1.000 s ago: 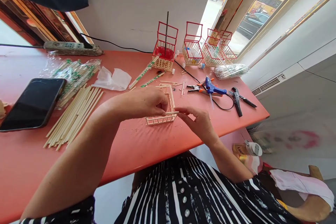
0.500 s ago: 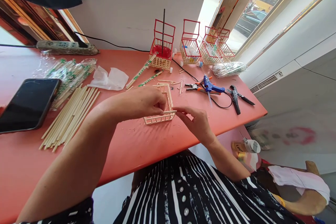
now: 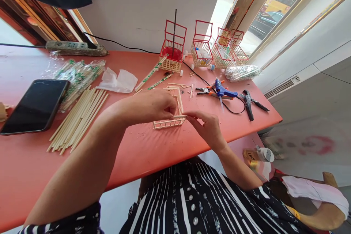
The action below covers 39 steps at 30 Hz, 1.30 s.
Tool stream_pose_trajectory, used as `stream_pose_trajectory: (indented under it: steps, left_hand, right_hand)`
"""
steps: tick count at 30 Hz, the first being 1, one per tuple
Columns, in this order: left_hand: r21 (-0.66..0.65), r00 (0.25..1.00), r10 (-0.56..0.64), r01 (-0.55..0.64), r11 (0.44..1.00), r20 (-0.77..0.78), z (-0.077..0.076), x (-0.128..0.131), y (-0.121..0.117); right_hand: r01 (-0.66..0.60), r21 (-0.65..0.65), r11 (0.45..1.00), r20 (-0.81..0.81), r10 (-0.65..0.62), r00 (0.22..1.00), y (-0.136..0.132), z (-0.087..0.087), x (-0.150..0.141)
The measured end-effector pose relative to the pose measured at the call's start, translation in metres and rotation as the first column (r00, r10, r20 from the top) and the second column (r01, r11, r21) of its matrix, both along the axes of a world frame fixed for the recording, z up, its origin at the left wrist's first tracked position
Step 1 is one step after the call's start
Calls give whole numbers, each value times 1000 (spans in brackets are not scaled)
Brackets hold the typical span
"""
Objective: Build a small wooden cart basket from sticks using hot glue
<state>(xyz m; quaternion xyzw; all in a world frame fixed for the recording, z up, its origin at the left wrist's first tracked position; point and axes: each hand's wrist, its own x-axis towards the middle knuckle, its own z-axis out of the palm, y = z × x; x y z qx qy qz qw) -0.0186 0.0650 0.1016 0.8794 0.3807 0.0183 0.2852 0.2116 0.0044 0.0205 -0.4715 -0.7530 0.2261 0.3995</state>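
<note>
A small, partly built basket of pale wooden sticks [image 3: 167,125] stands on the red table, with open bar-like sides. My left hand [image 3: 155,106] reaches over it from the left and hides much of its inside. Its thumb and fingers are closed at a wooden stick [image 3: 179,117] lying along the near top rim. At the right corner, my right hand [image 3: 207,127] pinches the same stick's end between thumb and fingertips. Just beyond the basket lie short cut stick pieces [image 3: 191,91].
Right of the basket lie pliers [image 3: 203,90], a blue glue gun [image 3: 223,90] and black-handled cutters [image 3: 249,106]. Red-rimmed stick baskets [image 3: 202,45] line the wall. Loose sticks [image 3: 78,120] and a phone [image 3: 35,106] are at left. Another person's arm [image 3: 318,217] shows lower right.
The whole view has shifted slightly, so the table's things appear a little further right. Both hands keep their hold at the basket's near rim.
</note>
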Motion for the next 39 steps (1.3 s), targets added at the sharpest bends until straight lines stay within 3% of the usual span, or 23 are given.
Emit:
stream_pose_trajectory:
  steps: [15,21,25,31,34,39]
  left_hand:
    - [-8,1000,7,-7,1000,28,-3,-2,0]
    - [-10,1000,9,-9,1000,-9,8,-3,-1]
    - [24,999,24,-24,999,-29,14,-5,0]
    - [101,994,52,-61,993,92,7,-11,9]
    - [112,987,95,-109,988,127,6,-15,13]
    - [130,935,284,-315,940,214,8,-20,16]
  right_hand:
    - [-4,-10,1000,2,4,1000,1,1,1]
    - [-55,-31,998,19,56,998,6,5,4]
    - [-125,29,992,51,123,991,16,14,6]
    - [-204,139,969,101,191,976,36,39,-7]
    - [-232,127,965,180,207,962,51,47,-16]
    - [-236,144,961,175,210,962,79,46,-22]
